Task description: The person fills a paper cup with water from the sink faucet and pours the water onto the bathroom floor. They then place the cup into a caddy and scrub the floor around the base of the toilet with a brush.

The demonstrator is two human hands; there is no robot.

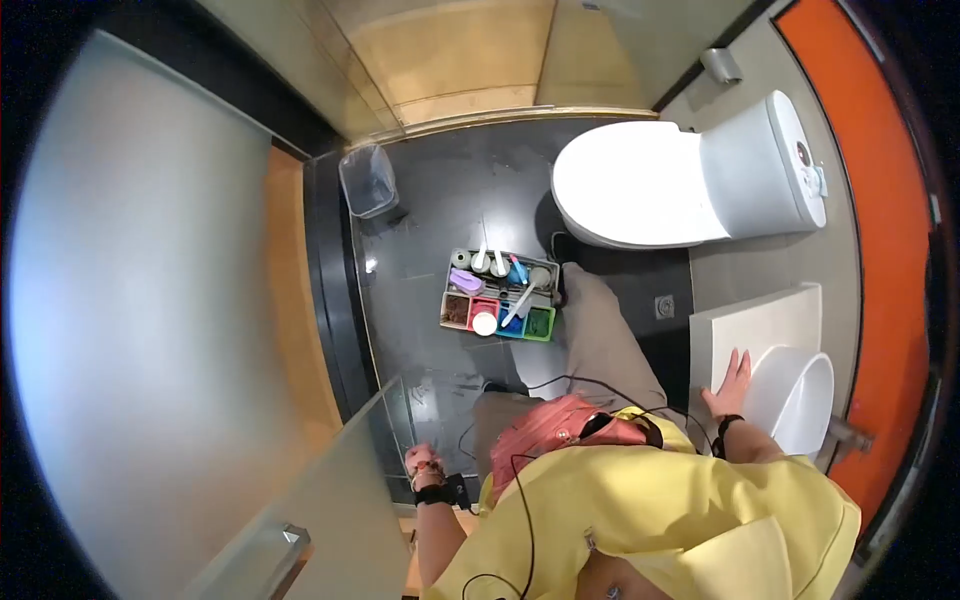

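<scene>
My right hand (733, 383) lies on the white counter (728, 335) beside the round washbasin (812, 400), with its fingers spread. At the lower left, my left hand (423, 460) is closed, close to the edge of the frosted glass door (365, 500). Anything inside those fingers is hidden from me. On the floor ahead of my feet stands a caddy (447, 285) with compartments. It holds white-handled tools, a purple item (466, 281), a white round lid or tub (484, 323), and brown, red, blue and green sections.
A white toilet (640, 180) with its lid down stands at the upper right. A lined waste bin (368, 182) sits in the far left corner. The door handle (294, 536) projects at lower left. A floor drain (664, 307) lies near the counter, and dark cables (600, 380) cross my lap.
</scene>
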